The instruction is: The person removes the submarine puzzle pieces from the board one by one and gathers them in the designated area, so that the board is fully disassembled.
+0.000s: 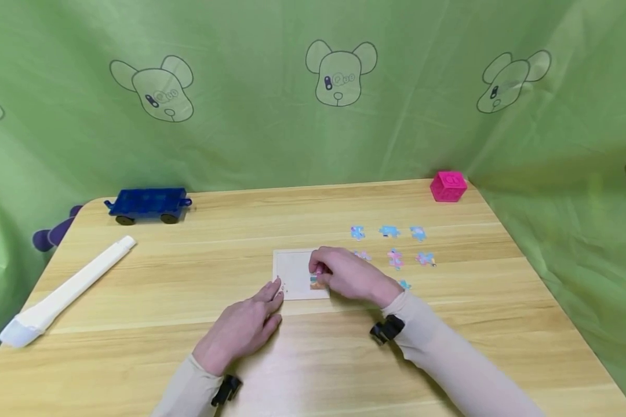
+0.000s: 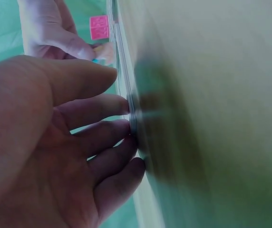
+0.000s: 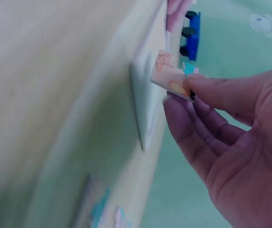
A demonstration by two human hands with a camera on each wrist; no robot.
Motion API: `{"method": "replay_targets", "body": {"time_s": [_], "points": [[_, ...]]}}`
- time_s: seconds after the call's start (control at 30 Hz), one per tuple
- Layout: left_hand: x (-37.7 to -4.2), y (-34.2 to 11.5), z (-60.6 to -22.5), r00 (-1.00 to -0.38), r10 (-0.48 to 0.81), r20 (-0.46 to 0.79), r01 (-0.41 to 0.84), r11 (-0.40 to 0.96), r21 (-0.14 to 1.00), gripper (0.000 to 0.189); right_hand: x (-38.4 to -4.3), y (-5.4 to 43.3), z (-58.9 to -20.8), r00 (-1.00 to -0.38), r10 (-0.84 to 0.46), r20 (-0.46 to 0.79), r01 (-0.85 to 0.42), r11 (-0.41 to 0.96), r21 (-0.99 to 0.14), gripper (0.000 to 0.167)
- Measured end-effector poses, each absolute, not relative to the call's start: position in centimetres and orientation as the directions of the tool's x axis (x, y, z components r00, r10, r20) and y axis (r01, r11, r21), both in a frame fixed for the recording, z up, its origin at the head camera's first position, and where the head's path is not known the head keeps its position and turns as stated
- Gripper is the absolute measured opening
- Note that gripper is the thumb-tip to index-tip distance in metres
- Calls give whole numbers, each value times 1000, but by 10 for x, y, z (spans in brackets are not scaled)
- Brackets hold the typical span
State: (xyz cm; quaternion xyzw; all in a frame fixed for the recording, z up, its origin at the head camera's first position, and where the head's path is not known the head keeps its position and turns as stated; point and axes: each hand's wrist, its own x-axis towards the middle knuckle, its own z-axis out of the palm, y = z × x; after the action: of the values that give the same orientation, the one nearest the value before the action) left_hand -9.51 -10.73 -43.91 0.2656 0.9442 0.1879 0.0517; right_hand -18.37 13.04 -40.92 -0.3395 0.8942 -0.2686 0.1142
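A shallow white puzzle tray [image 1: 295, 267] lies flat on the wooden table. My left hand [image 1: 242, 329] rests at its near left corner, fingertips touching the edge, fingers only lightly bent. Over the near right part of the tray, my right hand [image 1: 352, 275] pinches a puzzle piece [image 3: 168, 72] between thumb and fingers. In the right wrist view this piece is pale orange with a starfish print and a bit of turquoise, tilted over the tray's corner. Several loose blue and pink puzzle pieces [image 1: 395, 258] lie to the right, one partly hidden behind the right hand.
A blue toy wagon [image 1: 148, 204] stands at the back left, and a pink cube [image 1: 448, 186] at the back right corner. A long white handle-like object [image 1: 73, 289] lies along the left side. The green curtain [image 1: 261, 139] hangs behind the table.
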Motion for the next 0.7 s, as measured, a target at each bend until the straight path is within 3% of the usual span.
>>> {"method": "replay_targets", "body": {"time_s": [0.3,0.7], "points": [[-93,-107,-439,-857,515,-9,467,784,409,46,-183,176,-386,-759,-651,-23,-474,576,-666,13],[-94,-108,-439,-856,518,-2,468,775,425,45,-181,258,-374,-838,-544,-33,-384,633,-672,16]]}}
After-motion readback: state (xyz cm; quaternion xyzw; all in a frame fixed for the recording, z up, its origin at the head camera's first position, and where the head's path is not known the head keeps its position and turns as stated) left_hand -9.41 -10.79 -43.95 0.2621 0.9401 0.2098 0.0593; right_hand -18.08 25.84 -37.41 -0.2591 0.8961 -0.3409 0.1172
